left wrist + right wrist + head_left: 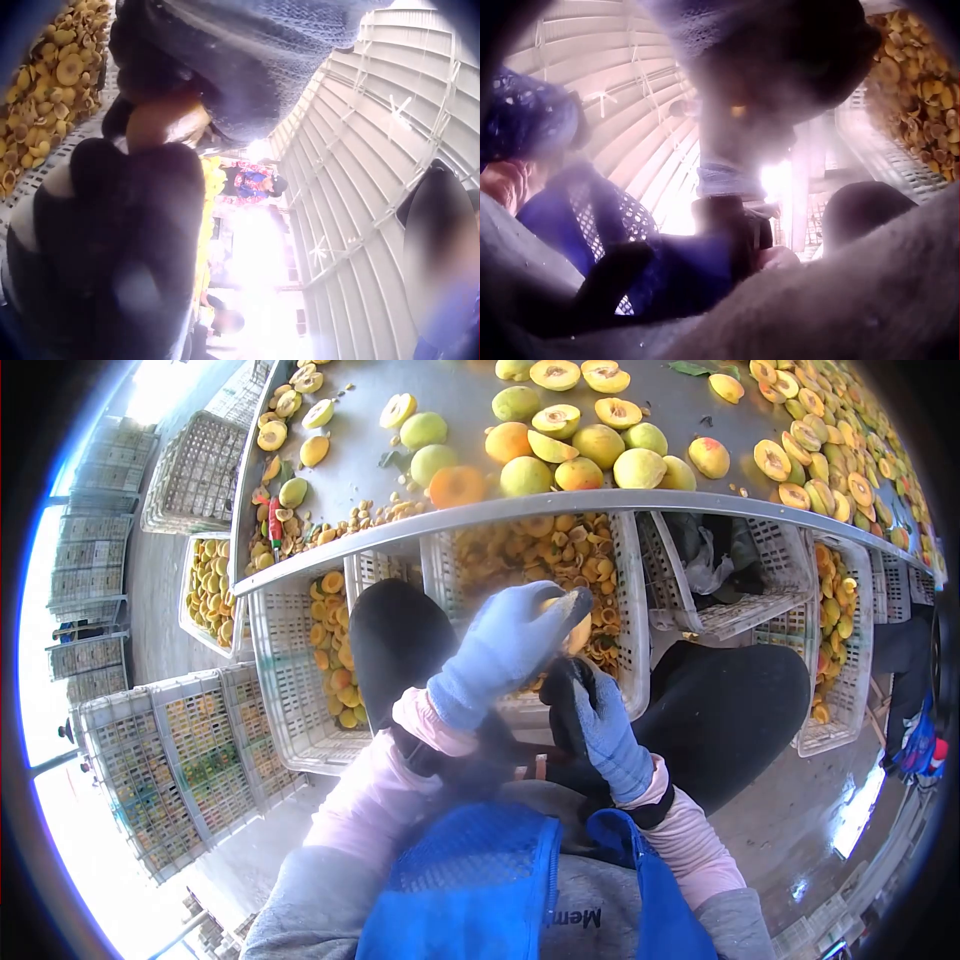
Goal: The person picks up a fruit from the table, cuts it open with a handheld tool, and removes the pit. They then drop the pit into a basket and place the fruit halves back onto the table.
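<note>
My left hand (505, 645), in a pale blue glove with a dark palm, grips a yellow-orange peach (580, 632) over a crate. Just below and to the right is my right hand (608, 735), gloved the same way, its fingers curled close to the peach. I cannot tell what the right hand holds. In the left wrist view the peach (154, 126) shows between two dark glove surfaces, with a wet, shiny side. The right wrist view has a dark glove (802, 67), blurred, with its fingertips out of sight.
A metal table (450, 390) carries whole peaches (640, 468) and cut halves (555, 420). A red-handled tool (275, 525) lies at its left end. Below its edge, a crate (635, 620) of peach pieces stands between my knees. Other plastic crates (290, 700) stand at both sides.
</note>
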`<state>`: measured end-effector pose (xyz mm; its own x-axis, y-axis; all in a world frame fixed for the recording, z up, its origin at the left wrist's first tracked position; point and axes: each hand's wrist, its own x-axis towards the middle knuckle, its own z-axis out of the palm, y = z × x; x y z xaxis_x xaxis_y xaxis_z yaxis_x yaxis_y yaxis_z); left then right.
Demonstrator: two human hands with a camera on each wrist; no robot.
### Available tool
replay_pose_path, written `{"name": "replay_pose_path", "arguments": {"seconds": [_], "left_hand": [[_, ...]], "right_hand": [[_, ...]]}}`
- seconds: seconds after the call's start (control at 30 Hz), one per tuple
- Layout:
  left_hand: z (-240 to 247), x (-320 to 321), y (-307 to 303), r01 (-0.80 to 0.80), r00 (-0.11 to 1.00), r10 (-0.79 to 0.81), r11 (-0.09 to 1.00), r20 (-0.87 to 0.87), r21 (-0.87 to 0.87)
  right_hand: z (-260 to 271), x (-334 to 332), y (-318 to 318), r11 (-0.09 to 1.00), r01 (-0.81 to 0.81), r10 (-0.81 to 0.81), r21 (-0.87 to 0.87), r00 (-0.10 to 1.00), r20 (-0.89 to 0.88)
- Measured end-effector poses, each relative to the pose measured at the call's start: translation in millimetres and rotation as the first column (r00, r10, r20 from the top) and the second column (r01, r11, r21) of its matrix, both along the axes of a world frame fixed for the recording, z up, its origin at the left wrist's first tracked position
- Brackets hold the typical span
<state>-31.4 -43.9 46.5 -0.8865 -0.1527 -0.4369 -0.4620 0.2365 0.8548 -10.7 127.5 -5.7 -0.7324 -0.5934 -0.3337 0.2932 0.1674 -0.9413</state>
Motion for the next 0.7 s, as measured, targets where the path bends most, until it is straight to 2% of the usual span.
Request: {"name": "replay_pose_path", "arguments": {"seconds": [0.07,0.13,0.17,0.23,0.27,0.3,0.4,0.43,0.53,0.57,0.63,0.7], "left_hand": [[-9.7,5.8,5.3,-0.054,0.981,0.039,0.996,-0.192,-0.070],[-17.8,5.9,-0.4,0.021,0.960,-0.028,0.999,-0.279,-0.028],[-20.9,6.3,-4.4,0.056,0.944,-0.058,0.998,-0.325,-0.016],[-25.9,9.9,-5.1,-0.036,0.974,0.067,0.989,-0.214,0.146],[-28.8,12.0,-4.5,-0.088,0.981,0.123,0.971,-0.151,0.224],[-33.1,12.9,-5.1,-0.094,0.985,0.120,0.975,-0.121,0.202],[-40.3,25.7,-1.0,-0.174,0.979,0.194,0.955,-0.065,0.238],[-45.3,29.8,2.4,-0.187,0.951,0.205,0.977,-0.233,0.098],[-39.2,33.3,-4.0,-0.121,0.935,0.027,0.961,-0.353,-0.249],[-35.9,35.8,-3.3,-0.137,0.936,0.097,0.986,-0.339,-0.095],[-30.9,36.6,-1.6,-0.165,0.930,0.222,0.964,-0.292,0.209],[-38.0,38.8,-1.6,-0.232,0.941,0.306,0.893,-0.143,0.387]], "right_hand": [[-6.3,5.0,1.1,0.996,0.030,-0.026,-0.084,0.998,0.052],[16.6,0.2,-4.5,0.980,0.131,-0.062,-0.150,0.916,0.397],[24.6,-2.8,-8.8,0.968,0.185,-0.060,-0.172,0.830,0.554],[22.7,-11.0,-4.8,0.934,0.204,0.113,-0.293,0.608,0.785],[16.6,-12.8,-1.0,0.883,0.234,0.254,-0.406,0.489,0.835],[11.1,-14.8,2.4,0.830,0.263,0.392,-0.492,0.354,0.849],[6.5,-7.9,-1.3,0.746,0.374,0.538,-0.551,0.149,0.830],[4.7,-6.3,-2.2,0.777,0.315,0.501,-0.546,0.216,0.838],[0.8,-1.3,-6.3,0.748,0.372,0.547,-0.550,0.126,0.828],[1.8,1.9,-9.6,0.683,0.434,0.630,-0.588,0.056,0.774],[4.3,6.1,-19.3,0.538,0.563,0.782,-0.628,-0.056,0.620],[5.8,9.8,-20.2,0.532,0.609,0.755,-0.589,-0.025,0.656]]}}
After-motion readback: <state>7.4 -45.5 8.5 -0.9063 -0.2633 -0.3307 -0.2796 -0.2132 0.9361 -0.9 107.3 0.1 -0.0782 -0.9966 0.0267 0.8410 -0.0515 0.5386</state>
